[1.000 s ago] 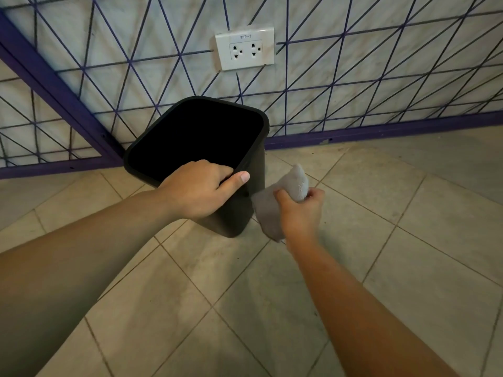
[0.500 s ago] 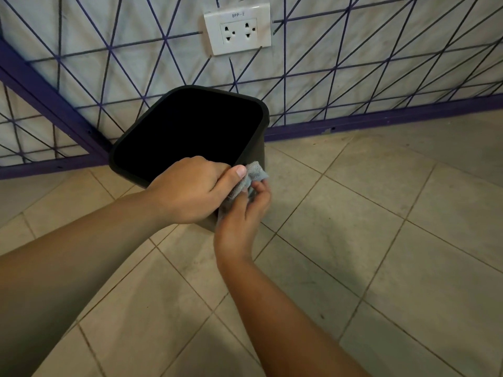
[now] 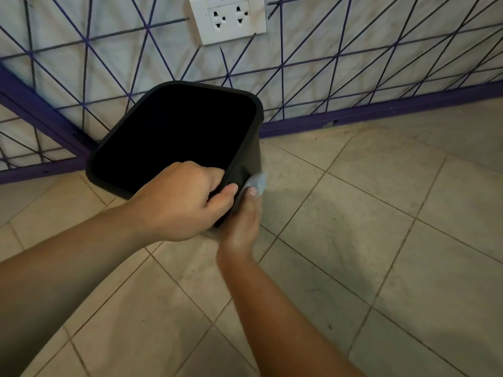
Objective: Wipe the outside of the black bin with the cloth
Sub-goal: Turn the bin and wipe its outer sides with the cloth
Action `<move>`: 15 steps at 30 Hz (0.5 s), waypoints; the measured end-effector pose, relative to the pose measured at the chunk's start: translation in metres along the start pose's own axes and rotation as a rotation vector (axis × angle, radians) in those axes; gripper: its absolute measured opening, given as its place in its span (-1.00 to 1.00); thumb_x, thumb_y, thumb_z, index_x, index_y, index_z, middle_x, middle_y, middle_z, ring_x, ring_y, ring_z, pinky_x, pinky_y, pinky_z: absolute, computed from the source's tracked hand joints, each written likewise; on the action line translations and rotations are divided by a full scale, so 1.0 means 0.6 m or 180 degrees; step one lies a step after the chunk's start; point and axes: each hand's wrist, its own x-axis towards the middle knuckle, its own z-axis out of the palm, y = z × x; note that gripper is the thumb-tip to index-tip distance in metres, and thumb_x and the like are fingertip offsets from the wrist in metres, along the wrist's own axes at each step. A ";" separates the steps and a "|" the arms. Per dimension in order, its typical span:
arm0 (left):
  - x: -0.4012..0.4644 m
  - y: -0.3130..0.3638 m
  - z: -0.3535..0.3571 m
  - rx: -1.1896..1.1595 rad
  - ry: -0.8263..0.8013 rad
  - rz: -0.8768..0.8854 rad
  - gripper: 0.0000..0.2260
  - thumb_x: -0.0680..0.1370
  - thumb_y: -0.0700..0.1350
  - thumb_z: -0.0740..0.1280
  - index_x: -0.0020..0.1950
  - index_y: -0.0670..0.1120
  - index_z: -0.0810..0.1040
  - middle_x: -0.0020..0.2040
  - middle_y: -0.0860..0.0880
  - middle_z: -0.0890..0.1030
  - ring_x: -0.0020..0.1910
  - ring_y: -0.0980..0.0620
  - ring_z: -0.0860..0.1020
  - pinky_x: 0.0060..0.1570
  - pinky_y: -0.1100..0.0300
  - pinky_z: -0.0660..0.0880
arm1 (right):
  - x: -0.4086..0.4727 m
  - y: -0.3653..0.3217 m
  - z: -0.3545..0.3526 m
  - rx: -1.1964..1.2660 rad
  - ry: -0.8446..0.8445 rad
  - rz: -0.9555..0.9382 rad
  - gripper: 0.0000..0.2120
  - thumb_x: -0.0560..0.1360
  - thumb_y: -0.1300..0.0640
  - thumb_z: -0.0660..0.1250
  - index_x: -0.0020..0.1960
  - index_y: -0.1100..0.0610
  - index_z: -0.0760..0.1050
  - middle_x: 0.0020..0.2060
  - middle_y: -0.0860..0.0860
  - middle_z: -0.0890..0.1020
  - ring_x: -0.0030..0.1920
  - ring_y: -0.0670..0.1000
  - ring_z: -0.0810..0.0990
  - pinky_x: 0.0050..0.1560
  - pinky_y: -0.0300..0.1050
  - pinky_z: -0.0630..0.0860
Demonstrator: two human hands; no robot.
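The black bin (image 3: 253, 148) stands on the tiled floor close to the wall, its dark opening facing me. My left hand (image 3: 182, 202) grips the near rim, fingers curled inside and thumb outside. My right hand (image 3: 242, 219) holds the grey cloth (image 3: 258, 182) against the bin's near right side, just below the rim and right beside my left thumb. Only a small blurred corner of the cloth shows above my fingers; the remainder is hidden between my hand and the bin.
A white wall with a purple wire lattice (image 3: 353, 63) and a purple base rail (image 3: 381, 110) runs behind the bin. A white double socket (image 3: 228, 17) sits above it. Beige floor tiles (image 3: 353, 227) spread to the right and towards me.
My right hand brought the cloth from beside the bin onto its side wall under my left thumb, then slid a little along it. The view shifted closer to the bin.
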 end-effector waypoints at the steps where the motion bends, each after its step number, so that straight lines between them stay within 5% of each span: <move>1: 0.001 -0.001 0.000 -0.0013 -0.0014 -0.0012 -0.58 0.52 0.23 0.04 -0.42 -0.01 0.26 -0.55 0.03 0.31 -0.58 0.07 0.32 -0.51 0.13 0.24 | -0.020 -0.019 0.007 -0.0089 -0.0071 -0.0116 -0.10 0.46 -0.49 0.09 0.66 -0.01 0.28 0.62 0.03 0.36 0.65 0.06 0.27 0.64 0.25 0.25; 7: 0.006 0.002 -0.002 0.0007 0.0009 -0.0014 -0.59 0.55 0.18 0.09 -0.42 0.00 0.24 -0.56 0.03 0.29 -0.59 0.08 0.30 -0.50 0.15 0.22 | 0.039 0.006 -0.003 0.0062 0.0133 -0.0134 -0.10 0.43 -0.46 0.09 0.59 0.06 0.41 0.50 0.09 0.52 0.54 0.08 0.44 0.60 0.24 0.32; 11: 0.005 -0.001 -0.002 -0.0021 -0.0042 -0.0008 -0.60 0.54 0.20 0.06 -0.41 0.01 0.29 -0.55 0.03 0.35 -0.58 0.08 0.37 -0.50 0.18 0.26 | -0.005 -0.034 0.010 -0.0200 -0.0123 -0.0399 -0.11 0.48 -0.46 0.01 0.64 0.03 0.33 0.59 -0.01 0.39 0.64 -0.01 0.25 0.66 0.15 0.21; 15: 0.006 0.005 -0.004 0.0028 0.0000 0.0017 -0.61 0.56 0.15 0.10 -0.42 0.01 0.24 -0.55 0.04 0.30 -0.58 0.09 0.31 -0.49 0.16 0.21 | 0.066 0.021 -0.015 0.0093 0.0134 0.0068 -0.07 0.39 -0.50 0.12 0.59 0.02 0.42 0.48 0.04 0.54 0.52 0.05 0.46 0.61 0.20 0.32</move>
